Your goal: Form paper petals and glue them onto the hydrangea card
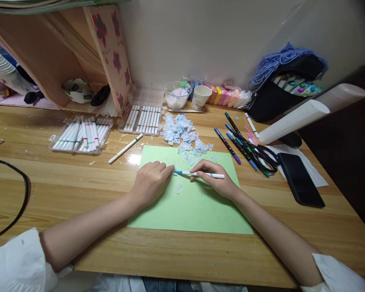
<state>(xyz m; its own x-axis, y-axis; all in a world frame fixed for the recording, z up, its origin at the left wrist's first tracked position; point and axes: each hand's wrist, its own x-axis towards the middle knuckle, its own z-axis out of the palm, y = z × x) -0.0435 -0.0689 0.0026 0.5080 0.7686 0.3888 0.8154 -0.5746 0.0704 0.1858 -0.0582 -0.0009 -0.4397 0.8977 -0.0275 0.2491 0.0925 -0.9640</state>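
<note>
My right hand [216,178] pinches a white marker [200,174] with a blue tip, held level over a light green sheet of paper [191,202]. My left hand [152,180] is curled, fingertips pressed together at the marker's blue tip; what they hold, if anything, is hidden. A small paper scrap [179,187] lies on the sheet just below the marker. A heap of torn blue-white paper bits [179,132] sits beyond the sheet's far edge.
Two clear trays of white markers [82,136] [144,119] and a loose marker [125,149] lie at left. Dark pens [231,142], scissors [266,158] and a black phone [301,178] lie at right. A plastic bowl [176,95], paper cup [200,96] and rolled papers [295,119] stand behind.
</note>
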